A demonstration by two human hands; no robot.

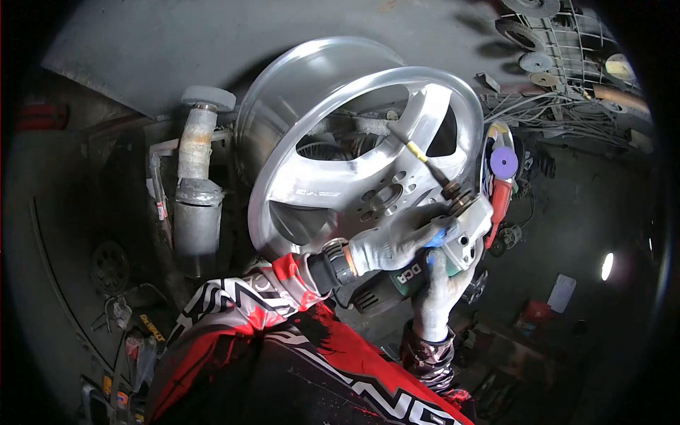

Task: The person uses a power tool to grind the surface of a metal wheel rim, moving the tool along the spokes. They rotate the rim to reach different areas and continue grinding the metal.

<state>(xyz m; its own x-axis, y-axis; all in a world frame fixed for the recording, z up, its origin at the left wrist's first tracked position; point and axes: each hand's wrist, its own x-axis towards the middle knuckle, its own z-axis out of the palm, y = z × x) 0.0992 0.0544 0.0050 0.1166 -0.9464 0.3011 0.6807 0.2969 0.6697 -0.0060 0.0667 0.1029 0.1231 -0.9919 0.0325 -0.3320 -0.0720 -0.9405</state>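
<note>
In front of me an alloy wheel leans tilted, with bright polished spokes and a ring of holes at its hub. Both my hands wear pale grey work gloves. My left hand, with a black watch at the wrist, wraps over the silver head of a green and black DCA angle grinder. From below, my right hand grips the grinder's body, its thumb along the side. A long shaft with a yellow section sticks out from the tool head, its blurred tip overlapping a spoke.
Left of the wheel stands a grey cylindrical machine with a round wheel on top. At right hangs a red-handled tool beside a purple disc. Discs and cables crowd the wire rack at upper right.
</note>
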